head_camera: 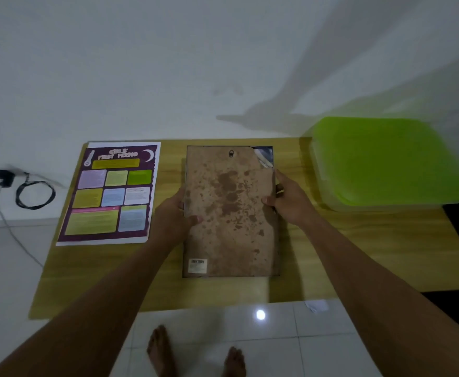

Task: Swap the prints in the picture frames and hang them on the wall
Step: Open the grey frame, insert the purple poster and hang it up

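From my remote seat, the head camera looks down past a white wall (141, 63) onto a wooden table (359, 254) that stands on a white tiled floor (331, 336). A box (386, 159) with a bright green lid sits on the table's far right corner. The frame (231, 213) is at the table's middle, face down, its brown backing heavily stained. I cannot tell whether it lies flat or is slightly raised. At its far right corner the backing is gone and a glossy surface shows. A loose print (111, 194), purple with coloured text panels, lies flat on the table left of the frame and well apart from it. The left grip (172, 213) holds the frame's left edge, thumb on the backing. The right grip (288, 200) holds the right edge, thumb likewise on the backing. On the floor at far left, a black cable (35, 194) lies coiled beside a plug (1, 178). A barcode sticker (197, 265) marks the backing's near left corner, and a small hanger (231, 153) sits at the middle of its far edge.
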Demonstrator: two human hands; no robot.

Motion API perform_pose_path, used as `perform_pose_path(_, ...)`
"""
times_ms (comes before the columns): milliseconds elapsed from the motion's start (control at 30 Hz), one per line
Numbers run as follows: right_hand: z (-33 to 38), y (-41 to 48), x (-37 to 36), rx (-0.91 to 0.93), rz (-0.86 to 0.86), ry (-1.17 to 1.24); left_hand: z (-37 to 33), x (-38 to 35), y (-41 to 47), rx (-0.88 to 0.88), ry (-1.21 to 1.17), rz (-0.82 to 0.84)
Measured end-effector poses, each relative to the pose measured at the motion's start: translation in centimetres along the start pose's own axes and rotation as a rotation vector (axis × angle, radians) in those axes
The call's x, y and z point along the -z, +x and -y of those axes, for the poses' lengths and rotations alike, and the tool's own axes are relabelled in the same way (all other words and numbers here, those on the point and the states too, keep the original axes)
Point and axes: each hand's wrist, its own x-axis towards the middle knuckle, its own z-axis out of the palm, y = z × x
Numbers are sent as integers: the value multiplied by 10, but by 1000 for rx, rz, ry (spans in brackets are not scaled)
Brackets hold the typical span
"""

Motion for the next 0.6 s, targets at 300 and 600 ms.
perform_pose_path(300,-28,19,-16,-3,-96,-210,9,-11,32,-54,108,69)
perform_pose_path(600,-35,29,-20,20,-151,-565,29,-22,48,-103,163,74)
